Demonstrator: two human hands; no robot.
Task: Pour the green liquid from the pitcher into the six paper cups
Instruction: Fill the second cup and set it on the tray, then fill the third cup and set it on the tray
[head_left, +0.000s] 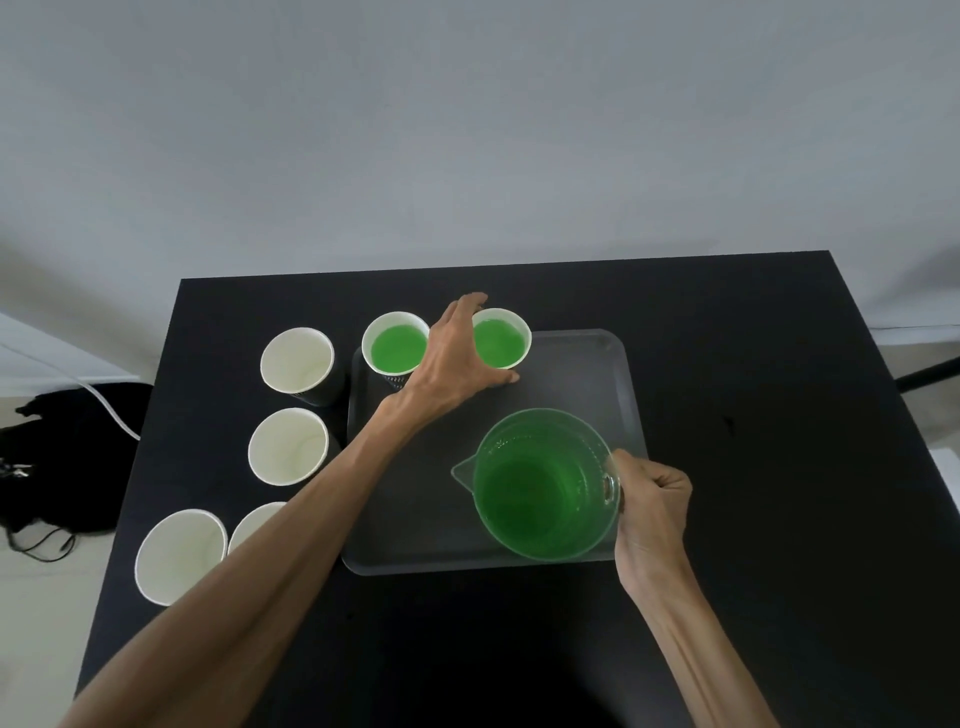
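A clear pitcher (540, 483) with green liquid stands upright on a dark tray (582, 374), spout pointing left. My right hand (652, 512) grips its handle. Two paper cups filled with green liquid stand at the tray's far left: one (396, 343) and, to its right, another (501, 339). My left hand (457, 358) wraps around the right one of these, thumb at its near side. Several empty paper cups stand on the black table left of the tray: (297, 364), (288, 446), (181, 556), and one (254, 525) partly hidden by my left forearm.
The black table (753, 415) has bare surface to the right of the tray and in front of it. Off the table's left edge lie a black bundle with cables (62, 457) and a white cord on the floor.
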